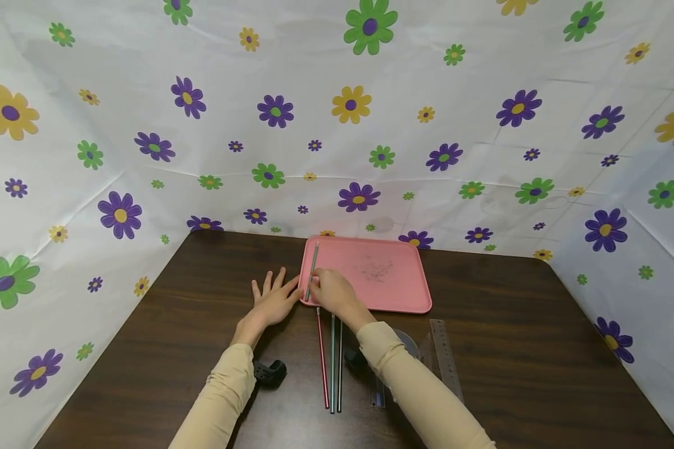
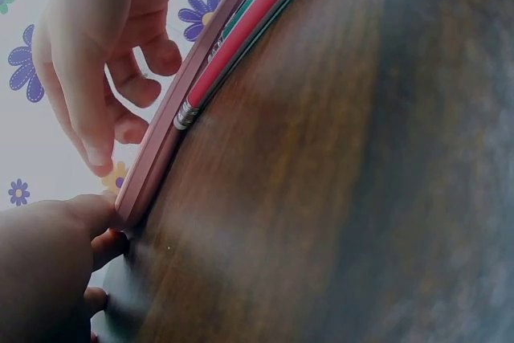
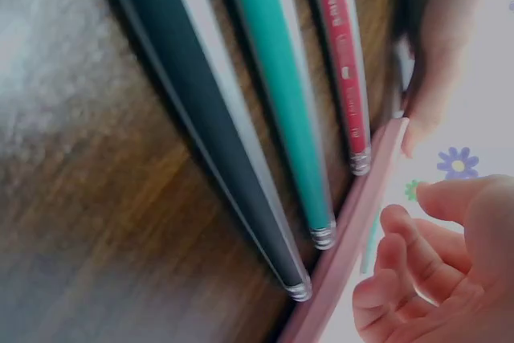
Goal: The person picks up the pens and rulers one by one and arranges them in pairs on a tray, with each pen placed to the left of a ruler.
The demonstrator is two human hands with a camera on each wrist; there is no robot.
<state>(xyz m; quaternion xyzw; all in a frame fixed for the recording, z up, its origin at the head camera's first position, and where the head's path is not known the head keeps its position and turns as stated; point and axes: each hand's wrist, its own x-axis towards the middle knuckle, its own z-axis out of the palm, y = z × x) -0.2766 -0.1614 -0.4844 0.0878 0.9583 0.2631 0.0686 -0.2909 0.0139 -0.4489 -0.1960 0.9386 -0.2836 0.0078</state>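
Observation:
A green pencil (image 1: 312, 265) lies lengthwise along the left side of a pink tray (image 1: 393, 274). Over that pencil hovers my right hand (image 1: 334, 292), its loosely bent fingers close to the pencil's near half. In the right wrist view the thumb and fingers (image 3: 409, 255) stand apart with nothing pinched between them. My left hand (image 1: 272, 304) has its fingers spread on the table, the thumb touching the tray's near left corner. Red (image 1: 322, 358), green (image 1: 332, 365) and black (image 1: 340, 368) pencils lie side by side on the table, their metal-banded ends at the tray's front edge.
Right of the pencils, partly under my right forearm, are a clear ruler (image 1: 446, 358) and a round transparent piece (image 1: 407, 342). The dark wooden table (image 1: 517, 349) meets flower-printed sheeting (image 1: 483, 206) at the back and sides.

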